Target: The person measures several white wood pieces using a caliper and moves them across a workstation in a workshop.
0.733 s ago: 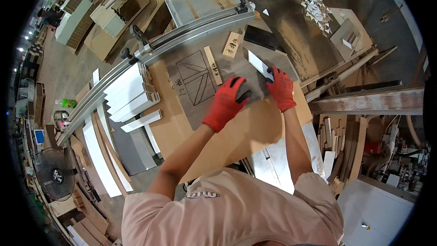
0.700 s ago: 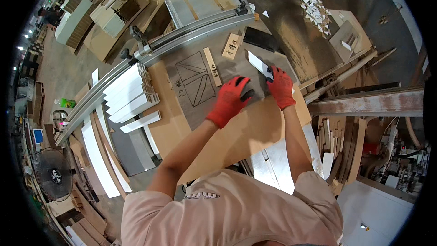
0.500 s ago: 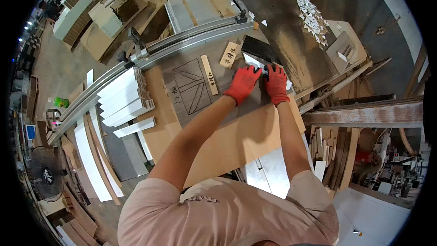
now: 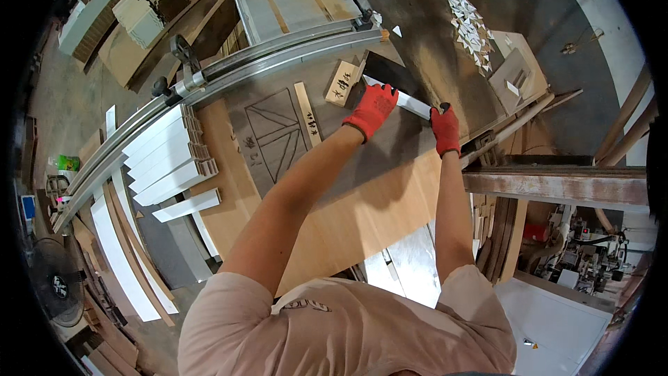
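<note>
Both my hands wear red gloves. My left hand [image 4: 373,108] presses on one end of a long narrow white strip [image 4: 416,104] lying on the grey saw table [image 4: 379,150]. My right hand [image 4: 445,128] grips the strip's other end near the table's right edge. A dark panel [image 4: 387,71] lies just beyond the strip. A small wooden block [image 4: 344,83] and a thin wooden slat [image 4: 306,114] rest left of my left hand. Line drawings [image 4: 273,136] are marked on the table.
A metal fence rail [image 4: 229,69] crosses the far side of the table. Stacked white mouldings [image 4: 167,157] lie at the left. A plywood sheet [image 4: 362,226] covers the near part. White offcuts [image 4: 463,14] litter the floor beyond. A rusty beam [image 4: 557,184] juts at right.
Both hands have reached farther across the table with the white strip, toward the rail and the right edge. My arms are more stretched out, and my hands have spread apart.
</note>
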Demonstrator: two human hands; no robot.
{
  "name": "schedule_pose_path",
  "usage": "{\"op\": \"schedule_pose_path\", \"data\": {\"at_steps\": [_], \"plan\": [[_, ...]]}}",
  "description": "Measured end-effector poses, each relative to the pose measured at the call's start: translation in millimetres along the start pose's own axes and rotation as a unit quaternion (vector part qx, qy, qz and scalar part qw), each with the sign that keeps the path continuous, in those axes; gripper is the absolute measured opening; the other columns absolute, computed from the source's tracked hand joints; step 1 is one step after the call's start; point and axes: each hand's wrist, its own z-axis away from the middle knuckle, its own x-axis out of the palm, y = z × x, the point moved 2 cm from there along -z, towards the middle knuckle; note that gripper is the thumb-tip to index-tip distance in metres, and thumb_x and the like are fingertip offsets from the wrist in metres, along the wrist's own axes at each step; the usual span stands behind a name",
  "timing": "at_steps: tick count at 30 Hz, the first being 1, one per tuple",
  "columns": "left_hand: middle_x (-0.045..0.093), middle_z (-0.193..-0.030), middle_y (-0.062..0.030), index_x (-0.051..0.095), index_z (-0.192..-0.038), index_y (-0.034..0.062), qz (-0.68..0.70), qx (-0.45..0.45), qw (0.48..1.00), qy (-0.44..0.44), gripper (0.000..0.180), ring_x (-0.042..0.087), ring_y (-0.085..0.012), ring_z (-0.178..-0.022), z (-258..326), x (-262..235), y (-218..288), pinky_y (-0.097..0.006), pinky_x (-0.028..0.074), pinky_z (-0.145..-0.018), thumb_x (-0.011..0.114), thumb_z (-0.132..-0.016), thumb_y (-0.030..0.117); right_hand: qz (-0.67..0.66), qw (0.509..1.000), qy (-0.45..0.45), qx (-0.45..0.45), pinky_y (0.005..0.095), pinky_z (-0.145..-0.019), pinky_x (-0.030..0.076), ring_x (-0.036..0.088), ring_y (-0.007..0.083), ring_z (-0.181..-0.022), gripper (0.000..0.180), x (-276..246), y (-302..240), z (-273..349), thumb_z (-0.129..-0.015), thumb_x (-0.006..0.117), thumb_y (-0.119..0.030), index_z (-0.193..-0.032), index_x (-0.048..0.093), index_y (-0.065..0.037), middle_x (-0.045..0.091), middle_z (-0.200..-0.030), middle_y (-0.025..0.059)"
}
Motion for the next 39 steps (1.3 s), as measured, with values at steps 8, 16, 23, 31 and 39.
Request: {"op": "schedule_pose_path", "data": {"at_steps": [8, 16, 23, 31, 39], "plan": [[0.061, -0.095, -0.0078, 0.064, -0.111, 0.0136, -0.023, 0.035, 0.997, -0.062, 0.025, 0.062, -0.0260, -0.086, -11.3, 14.2, 2.4, -0.045, 0.051, -0.075, 0.058, -0.087, 0.018, 0.071, 0.997, 0.009, 0.020, 0.0476, -0.092, 0.049, 0.063, 0.0428, -0.105, 0.051, 4.6, -16.0, -4.1, -0.085, 0.063, -0.034, -0.122, 0.058, 0.001, 0.067, -0.108, 0.0282], [0.061, -0.097, -0.0100, 0.064, -0.109, 0.0127, 0.000, 0.038, 0.998, -0.058, 0.023, 0.064, -0.0274, -0.086, -15.9, 29.1, 1.6, -0.042, 0.051, -0.068, 0.056, -0.088, 0.018, 0.224, 0.960, 0.013, -0.168, 0.0468, -0.087, 0.052, 0.060, 0.0392, -0.107, 0.052, 6.6, -54.2, 23.9, -0.078, 0.072, -0.029, -0.122, 0.059, -0.005, 0.061, -0.116, 0.0211], [0.066, -0.113, -0.0115, 0.061, -0.118, 0.0115, 0.176, -0.070, 0.978, -0.086, 0.038, 0.065, -0.0280, -0.105, -17.3, -9.4, -41.1, -0.041, 0.051, -0.085, 0.065, -0.085, 0.030, 0.236, 0.939, 0.011, -0.251, 0.0420, -0.077, 0.055, 0.061, 0.0333, -0.097, 0.019, 51.9, -96.9, 31.7, -0.086, 0.057, -0.015, -0.102, 0.065, -0.007, 0.061, -0.104, 0.0154], [0.068, -0.103, -0.0129, 0.058, -0.127, 0.0140, 0.104, -0.273, 0.956, 0.032, 0.052, 0.065, -0.0343, -0.099, -5.5, -53.0, -254.2, -0.046, 0.051, -0.084, 0.069, -0.084, 0.041, 0.291, 0.922, -0.002, -0.254, 0.0415, -0.067, 0.057, 0.063, 0.0304, -0.090, 0.018, 62.7, -94.6, 24.9, -0.087, 0.058, -0.015, -0.099, 0.068, -0.008, 0.061, -0.100, 0.0132], [0.070, -0.101, -0.0131, 0.069, -0.096, 0.0069, -0.037, -0.341, 0.939, -0.011, 0.051, 0.066, -0.0331, -0.097, 28.9, -20.6, -268.0, -0.046, 0.048, -0.084, 0.058, -0.088, 0.056, 0.389, 0.887, -0.027, -0.250, 0.0382, -0.065, 0.055, 0.066, 0.0274, -0.086, 0.020, 74.6, -106.0, 22.4, -0.086, 0.060, -0.011, -0.102, 0.069, -0.004, 0.066, -0.095, 0.0151]]}}
